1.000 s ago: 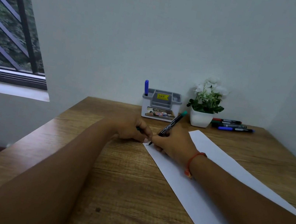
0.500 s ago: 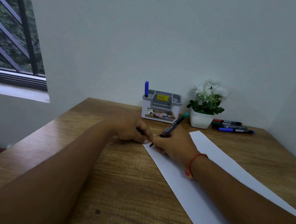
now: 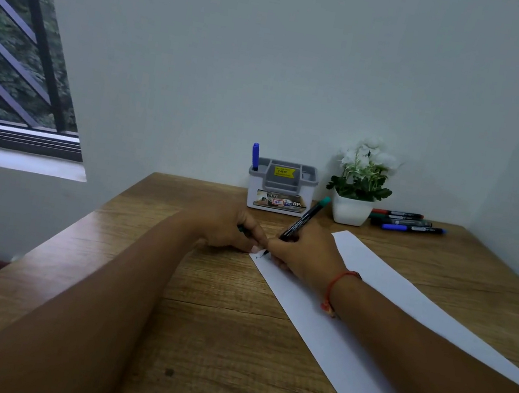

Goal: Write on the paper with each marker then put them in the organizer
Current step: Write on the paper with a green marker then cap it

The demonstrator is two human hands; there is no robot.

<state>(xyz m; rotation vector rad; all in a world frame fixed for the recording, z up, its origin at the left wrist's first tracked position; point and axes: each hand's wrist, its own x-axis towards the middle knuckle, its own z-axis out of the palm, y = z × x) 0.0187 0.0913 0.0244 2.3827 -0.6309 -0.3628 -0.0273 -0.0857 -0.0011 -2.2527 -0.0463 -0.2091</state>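
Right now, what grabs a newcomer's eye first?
The right hand writes with a green-ended marker at the left corner of the paper, mid-table; the left hand beside it grips what looks like the cap. At the wall, the organizer holds one blue marker, with a potted plant and loose markers to its right.

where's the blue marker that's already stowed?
Head view, centre back: the blue marker stands upright in the left end of the organizer, which sits just left of the flower pot.

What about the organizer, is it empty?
No, a blue marker stands upright in the left end of the organizer.
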